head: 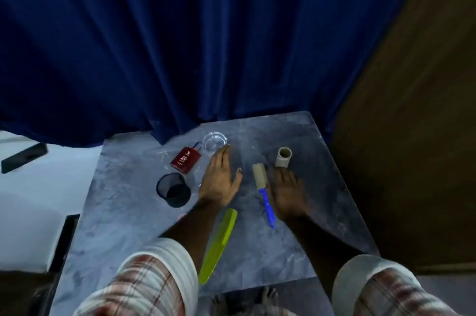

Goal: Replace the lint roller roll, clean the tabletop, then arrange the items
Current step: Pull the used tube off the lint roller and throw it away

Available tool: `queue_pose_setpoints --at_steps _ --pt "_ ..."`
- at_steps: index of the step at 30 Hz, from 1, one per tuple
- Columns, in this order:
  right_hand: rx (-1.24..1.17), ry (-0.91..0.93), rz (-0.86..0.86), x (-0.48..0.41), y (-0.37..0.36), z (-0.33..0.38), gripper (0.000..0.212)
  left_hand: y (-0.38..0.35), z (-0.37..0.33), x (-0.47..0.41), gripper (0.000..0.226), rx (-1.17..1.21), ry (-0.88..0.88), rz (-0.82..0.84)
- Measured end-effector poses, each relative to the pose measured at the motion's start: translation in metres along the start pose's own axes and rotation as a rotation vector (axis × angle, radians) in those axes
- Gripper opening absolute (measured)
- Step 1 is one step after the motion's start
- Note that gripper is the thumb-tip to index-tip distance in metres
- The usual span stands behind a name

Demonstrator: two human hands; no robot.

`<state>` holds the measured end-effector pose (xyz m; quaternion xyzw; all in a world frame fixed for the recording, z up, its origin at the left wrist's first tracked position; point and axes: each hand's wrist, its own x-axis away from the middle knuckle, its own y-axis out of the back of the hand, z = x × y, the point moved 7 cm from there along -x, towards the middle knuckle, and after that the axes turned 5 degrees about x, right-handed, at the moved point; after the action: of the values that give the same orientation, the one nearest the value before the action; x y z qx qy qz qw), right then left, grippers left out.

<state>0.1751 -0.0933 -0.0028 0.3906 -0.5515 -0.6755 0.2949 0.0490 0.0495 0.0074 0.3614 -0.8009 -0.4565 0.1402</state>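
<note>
A lint roller [263, 191] with a blue handle and a beige roll lies on the grey tabletop [123, 212] between my hands. A spare beige roll [283, 157] stands upright just beyond my right hand [286, 190]. That hand rests flat on the table beside the roller's handle, fingers pointing at the spare roll, holding nothing. My left hand [221, 178] lies flat and open on the table left of the roller, fingers spread.
A black mesh cup [173, 190] stands left of my left hand. A red box [185, 160] and a clear glass dish [214, 141] lie farther back. A yellow-green plastic cover [219, 244] lies near the front edge. A blue curtain [206, 45] hangs behind the table.
</note>
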Motion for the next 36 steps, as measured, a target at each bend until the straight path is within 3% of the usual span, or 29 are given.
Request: queue_pose_setpoints --at_steps 4,9,13,19,24,27,30,33,36 --pt "-0.021 -0.089 0.161 0.009 -0.039 -0.008 0.021 -0.034 0.01 -0.004 0.064 0.248 0.183 0.092" --pt "-0.082 -0.221 0.349 0.014 -0.088 -0.012 0.039 -0.076 0.03 -0.016 0.047 0.414 0.433 0.119" --pt "-0.148 -0.238 0.342 0.016 -0.098 -0.009 0.041 -0.116 0.043 -0.018 0.044 0.604 0.591 0.176" --pt "-0.261 -0.174 0.243 0.016 -0.085 -0.019 0.03 -0.129 0.054 -0.018 0.046 0.917 0.8 0.068" --pt "-0.497 -0.043 0.161 0.009 -0.041 -0.027 0.021 -0.088 0.043 -0.003 0.044 1.07 0.805 -0.085" --pt "-0.638 -0.129 0.206 0.003 -0.019 -0.038 0.02 -0.05 0.034 0.017 0.033 1.151 0.724 -0.166" --pt "-1.005 -0.328 0.295 -0.001 -0.003 -0.048 0.021 -0.005 0.023 0.037 0.023 1.134 0.623 -0.243" --pt "-1.58 -0.435 0.372 0.002 0.022 -0.041 0.016 0.034 -0.001 0.055 0.044 1.09 0.52 -0.253" --pt "-2.027 -0.529 0.536 0.007 0.045 -0.015 0.03 0.065 -0.032 0.074 0.045 1.11 0.398 -0.218"
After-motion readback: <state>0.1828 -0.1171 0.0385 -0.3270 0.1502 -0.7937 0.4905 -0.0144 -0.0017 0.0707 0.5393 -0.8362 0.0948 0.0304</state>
